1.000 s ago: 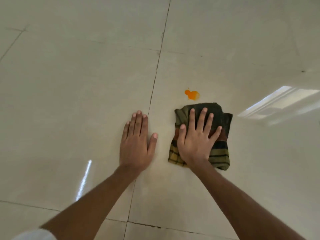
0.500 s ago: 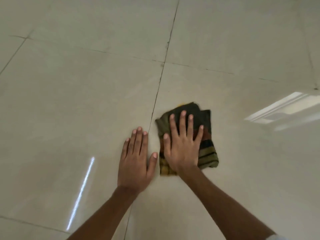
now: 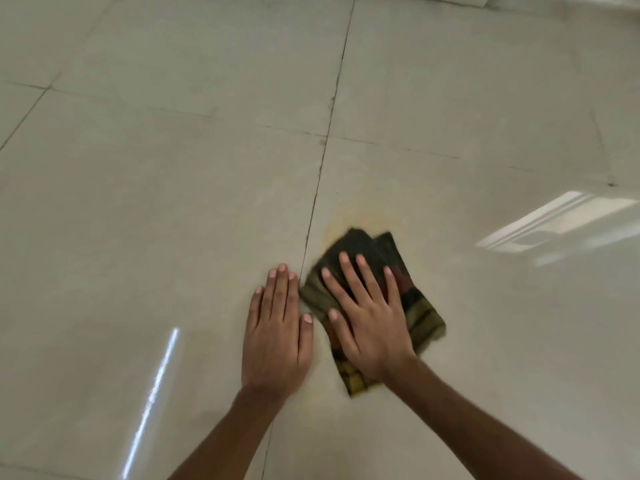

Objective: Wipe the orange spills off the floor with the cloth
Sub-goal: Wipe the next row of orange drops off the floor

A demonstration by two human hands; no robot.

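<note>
We look down at a pale tiled floor (image 3: 173,202). Our right hand (image 3: 372,322) lies flat with fingers spread on a folded dark striped cloth (image 3: 420,311), pressing it to the floor rather than gripping it. The cloth sits just right of a grout line (image 3: 320,174), and its far edge touches a faint orange smear (image 3: 363,221) on the tile. Our left hand (image 3: 275,336) rests palm down, fingers together, holding nothing, just beside the cloth and left of that line.
</note>
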